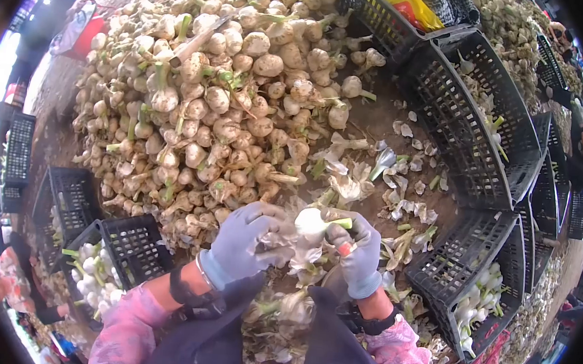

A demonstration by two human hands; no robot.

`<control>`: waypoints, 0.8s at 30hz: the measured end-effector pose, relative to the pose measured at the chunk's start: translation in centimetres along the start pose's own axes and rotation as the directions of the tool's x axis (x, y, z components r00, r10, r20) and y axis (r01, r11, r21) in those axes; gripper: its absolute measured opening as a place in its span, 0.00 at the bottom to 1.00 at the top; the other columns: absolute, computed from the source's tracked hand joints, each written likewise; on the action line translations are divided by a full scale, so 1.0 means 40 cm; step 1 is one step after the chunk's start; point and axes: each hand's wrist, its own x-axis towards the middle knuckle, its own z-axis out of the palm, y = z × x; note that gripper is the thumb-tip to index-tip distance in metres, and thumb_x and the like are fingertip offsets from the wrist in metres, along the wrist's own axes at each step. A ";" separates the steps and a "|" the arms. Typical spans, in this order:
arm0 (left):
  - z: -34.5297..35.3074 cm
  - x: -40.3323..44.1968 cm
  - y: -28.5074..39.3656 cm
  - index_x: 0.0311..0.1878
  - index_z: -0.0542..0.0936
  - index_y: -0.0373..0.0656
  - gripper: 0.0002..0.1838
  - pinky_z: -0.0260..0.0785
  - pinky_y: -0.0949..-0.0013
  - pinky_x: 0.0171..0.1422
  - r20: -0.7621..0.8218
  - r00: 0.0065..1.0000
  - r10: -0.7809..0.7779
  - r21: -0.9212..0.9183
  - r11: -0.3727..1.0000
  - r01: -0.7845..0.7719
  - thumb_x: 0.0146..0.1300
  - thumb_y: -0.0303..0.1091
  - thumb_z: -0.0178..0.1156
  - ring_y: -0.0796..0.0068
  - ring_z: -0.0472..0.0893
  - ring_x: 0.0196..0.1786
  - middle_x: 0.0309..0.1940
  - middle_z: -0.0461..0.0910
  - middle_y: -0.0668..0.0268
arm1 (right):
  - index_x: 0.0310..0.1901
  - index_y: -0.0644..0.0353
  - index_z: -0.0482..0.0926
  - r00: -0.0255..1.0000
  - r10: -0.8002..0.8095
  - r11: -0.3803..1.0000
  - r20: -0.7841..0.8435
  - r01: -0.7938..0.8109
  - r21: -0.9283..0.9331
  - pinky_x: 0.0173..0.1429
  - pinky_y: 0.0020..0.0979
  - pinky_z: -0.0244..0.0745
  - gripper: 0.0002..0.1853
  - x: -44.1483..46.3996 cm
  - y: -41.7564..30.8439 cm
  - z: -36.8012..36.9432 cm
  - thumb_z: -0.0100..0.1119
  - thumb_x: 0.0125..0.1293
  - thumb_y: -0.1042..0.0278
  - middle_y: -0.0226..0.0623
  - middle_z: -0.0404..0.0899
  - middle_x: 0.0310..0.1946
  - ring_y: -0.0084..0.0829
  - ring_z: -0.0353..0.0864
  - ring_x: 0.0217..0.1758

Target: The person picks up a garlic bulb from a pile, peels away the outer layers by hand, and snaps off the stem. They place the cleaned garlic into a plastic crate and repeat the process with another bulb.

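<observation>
A clean white garlic bulb [310, 222] with a short green stem is held in front of me by my right hand [360, 250], whose gloved fingers are closed round the stem. My left hand [244, 241], also in a pale glove, is just left of the bulb. Its fingers are curved and apart from the thumb, slightly smeared by motion, and loose skins lie below and behind it. Beyond both hands rises a large heap of soil-stained garlic [228, 122]. Peeled skins [349, 186] and stem scraps are scattered on the ground past the bulb.
A black crate [135, 248] at left is beside white bulbs [96, 276]. On the right, a black crate [463, 264] holds cleaned garlic, and another crate [475, 114] stands behind it. A yellow bag [415, 3] is at the top. Other people are partly visible at the edges.
</observation>
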 end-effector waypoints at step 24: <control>0.056 -0.038 -0.049 0.49 0.79 0.45 0.23 0.73 0.60 0.41 0.059 0.988 0.143 0.127 0.981 -0.150 0.47 0.30 0.72 0.61 0.80 0.39 0.38 0.78 0.64 | 0.40 0.55 0.77 0.886 0.457 0.742 -0.080 -0.330 0.584 0.35 0.25 0.72 0.09 -0.007 -0.002 0.022 0.60 0.68 0.60 0.27 0.78 0.30 0.21 0.76 0.29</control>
